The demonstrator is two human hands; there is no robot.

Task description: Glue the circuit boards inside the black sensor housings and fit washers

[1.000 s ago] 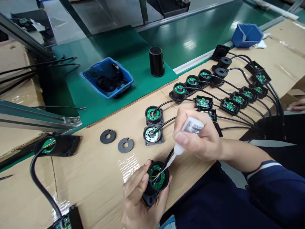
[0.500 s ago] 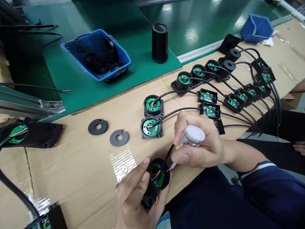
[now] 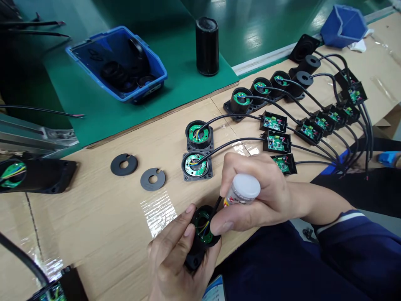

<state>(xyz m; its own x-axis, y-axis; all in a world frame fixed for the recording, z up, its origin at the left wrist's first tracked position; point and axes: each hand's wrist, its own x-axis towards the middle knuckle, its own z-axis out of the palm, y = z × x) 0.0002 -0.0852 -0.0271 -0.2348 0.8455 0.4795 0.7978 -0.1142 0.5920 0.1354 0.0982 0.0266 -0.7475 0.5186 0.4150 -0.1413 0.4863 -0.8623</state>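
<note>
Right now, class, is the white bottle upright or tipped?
Tipped: the white bottle shows its flat base upward, its other end aimed down at the black housing in the left hand.

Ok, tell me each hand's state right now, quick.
Left hand: closed around the black round housing.
Right hand: closed on the white bottle, held just above that housing.

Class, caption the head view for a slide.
Left hand grips black housing; right hand holds white bottle over it.
</note>
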